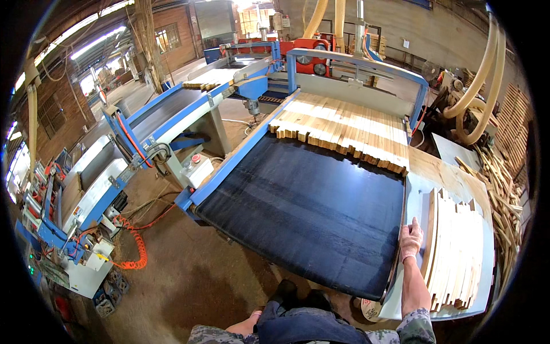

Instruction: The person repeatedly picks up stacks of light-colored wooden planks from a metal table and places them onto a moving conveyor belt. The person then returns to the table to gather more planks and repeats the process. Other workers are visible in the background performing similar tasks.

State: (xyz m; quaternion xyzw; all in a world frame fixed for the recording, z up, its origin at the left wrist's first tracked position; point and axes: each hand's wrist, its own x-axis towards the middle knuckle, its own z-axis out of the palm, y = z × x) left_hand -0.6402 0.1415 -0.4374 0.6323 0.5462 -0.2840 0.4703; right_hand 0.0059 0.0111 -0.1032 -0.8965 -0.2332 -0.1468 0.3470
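We are resting our gloved right hand (411, 239) against the left edge of a stack of pale wooden slats (455, 252) at four o'clock. Our left hand (247, 324) is hanging low at six o'clock, its fingers unclear. A black conveyor belt (303, 200) is carrying more wooden strips (344, 129) at one o'clock.

Two hands (410, 241), one black conveyor belt (303, 206), two batches of wooden slats (344, 129).
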